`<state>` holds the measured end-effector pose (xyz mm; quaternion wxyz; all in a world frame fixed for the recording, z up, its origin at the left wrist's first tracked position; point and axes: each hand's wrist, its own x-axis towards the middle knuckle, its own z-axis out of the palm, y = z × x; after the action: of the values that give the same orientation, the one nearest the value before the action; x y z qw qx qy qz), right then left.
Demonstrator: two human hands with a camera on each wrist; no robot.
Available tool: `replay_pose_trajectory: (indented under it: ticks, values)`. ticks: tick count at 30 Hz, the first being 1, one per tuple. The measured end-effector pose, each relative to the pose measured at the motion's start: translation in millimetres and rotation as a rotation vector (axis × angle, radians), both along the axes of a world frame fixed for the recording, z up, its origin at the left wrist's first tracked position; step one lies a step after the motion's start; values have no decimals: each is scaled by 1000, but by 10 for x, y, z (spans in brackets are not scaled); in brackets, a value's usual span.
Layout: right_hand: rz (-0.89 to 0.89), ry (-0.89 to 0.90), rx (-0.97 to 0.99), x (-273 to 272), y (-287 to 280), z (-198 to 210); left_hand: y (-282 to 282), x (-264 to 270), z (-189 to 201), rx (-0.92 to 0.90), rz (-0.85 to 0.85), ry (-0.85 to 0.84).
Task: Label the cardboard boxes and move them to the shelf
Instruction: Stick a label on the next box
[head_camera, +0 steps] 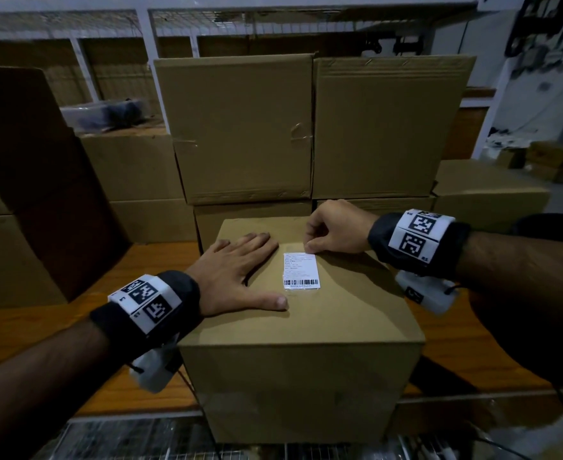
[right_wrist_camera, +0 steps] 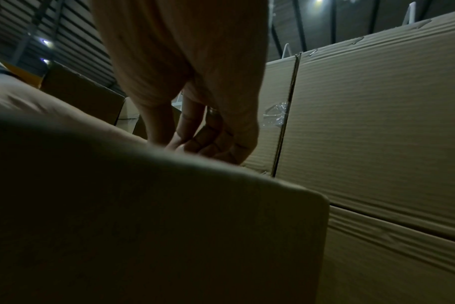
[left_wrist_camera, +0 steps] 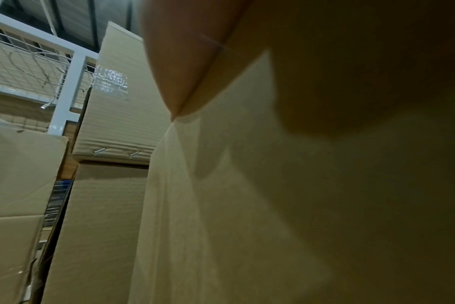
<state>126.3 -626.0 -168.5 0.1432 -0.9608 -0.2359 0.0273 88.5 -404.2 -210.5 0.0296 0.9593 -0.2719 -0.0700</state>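
A brown cardboard box [head_camera: 300, 366] stands on a wooden surface in front of me. A white barcode label [head_camera: 301, 270] lies on its top face. My left hand [head_camera: 240, 270] rests flat on the box top just left of the label, fingers straight and thumb spread. My right hand [head_camera: 330, 232] has its fingers curled, and thumb and forefinger pinch the label's upper right edge. The left wrist view shows only the palm [left_wrist_camera: 185, 61] against the box [left_wrist_camera: 247, 205]. The right wrist view shows the curled fingers [right_wrist_camera: 208, 139] coming down on the box top [right_wrist_camera: 143, 205].
Two large boxes [head_camera: 240, 127] [head_camera: 383, 127] stand stacked right behind the labelled box. More boxes fill the left [head_camera: 34, 180] and right [head_camera: 489, 194]. A white shelf frame [head_camera: 147, 24] runs overhead. Bare wooden surface [head_camera: 41, 327] shows on the left, wire mesh [head_camera: 124, 439] below the front edge.
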Motion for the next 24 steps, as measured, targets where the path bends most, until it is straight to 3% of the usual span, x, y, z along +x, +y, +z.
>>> replay_pose_trajectory:
  ticks: [8,20,24]
  values:
    - [-12,53,-86,-10,51,-47,-4,-19,6,-18,2,5]
    - [79,-156,-43,-117,48,-67,-11,-22,2,-20,16,1]
    - [59,-149,-58,-108,83,-86,-8,-9,-12,-18,11,-9]
